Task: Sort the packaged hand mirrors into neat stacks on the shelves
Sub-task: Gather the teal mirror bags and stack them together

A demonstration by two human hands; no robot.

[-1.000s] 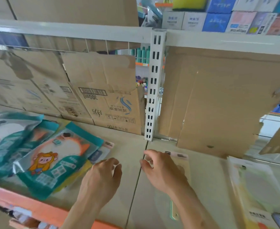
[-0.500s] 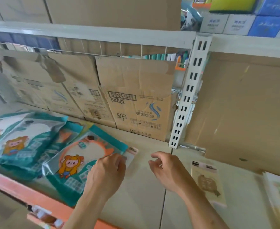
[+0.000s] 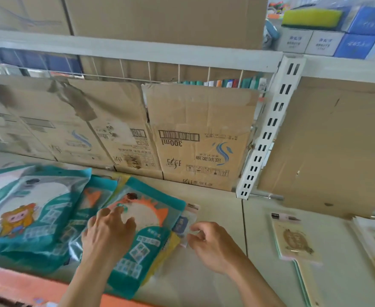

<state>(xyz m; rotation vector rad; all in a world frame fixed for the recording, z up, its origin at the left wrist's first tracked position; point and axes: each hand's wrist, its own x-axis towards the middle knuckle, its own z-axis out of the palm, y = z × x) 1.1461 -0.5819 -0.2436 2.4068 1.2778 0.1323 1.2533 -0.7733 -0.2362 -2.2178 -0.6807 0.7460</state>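
Fingers (image 3: 118, 213) of left hand (image 3: 107, 238) touch teal mirror pack (image 3: 147, 248), top rearward.

Left of the post (image 3: 268, 129), on the shelf (image 3: 215, 218): mirror packs (image 3: 38, 207) lying over each other, with flat boxes (image 3: 200, 138) standing behind. Right of the post: one more mirror pack (image 3: 295, 238) lying flat, then another pile (image 3: 374, 238) farther right.

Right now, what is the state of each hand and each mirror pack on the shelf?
Left hand: fingers straight, resting on top teal pack.
Right hand: fingers curled at clear pack's edge; grip unclear.
Top teal pack: flat, askew on the pile.
Teal pile: overlapping, untidy.
Beige pack: flat, untouched.
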